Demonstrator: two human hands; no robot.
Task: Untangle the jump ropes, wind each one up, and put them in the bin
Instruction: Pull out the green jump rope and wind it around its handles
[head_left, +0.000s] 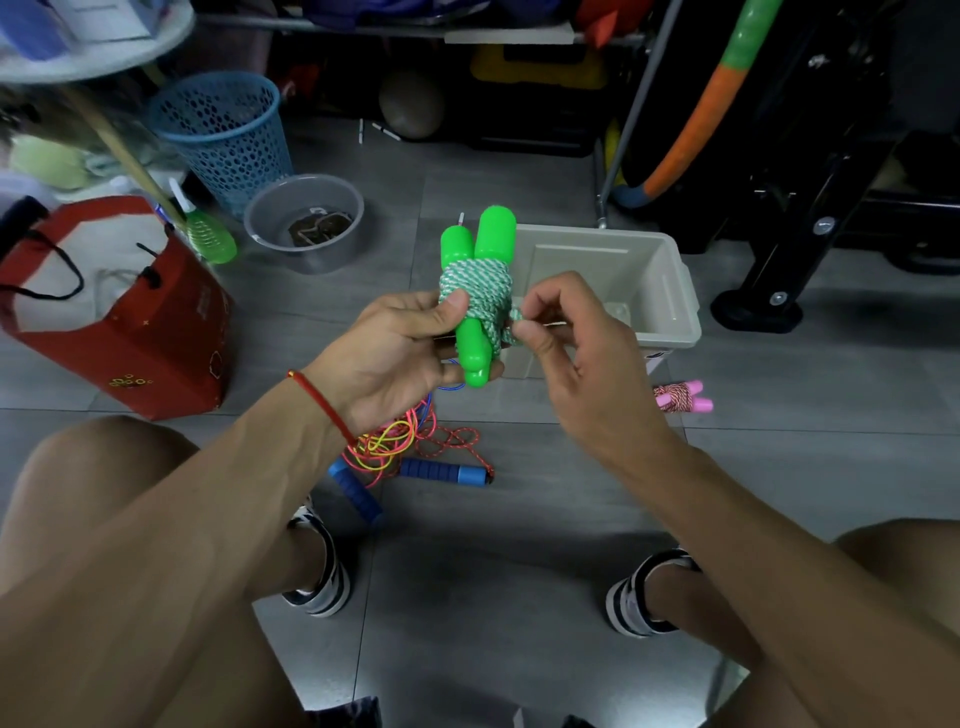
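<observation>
Hands (395, 353) (576, 343) gripping green rope (475, 291), no writing legible

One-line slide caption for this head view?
Left hand grips the wound green jump rope while the right hand pinches its loose end, in front of the beige bin.

The light is dim and cool, and the far shelving behind the bin (675, 291) sinks into near black. A pale sheen lies on the grey floor (519, 519) in front of the bin, and soft shadows spread beneath the legs. The wide lens bends straight lines toward the corners. The upper left corner, far from the bin, is smeared and soft.
</observation>
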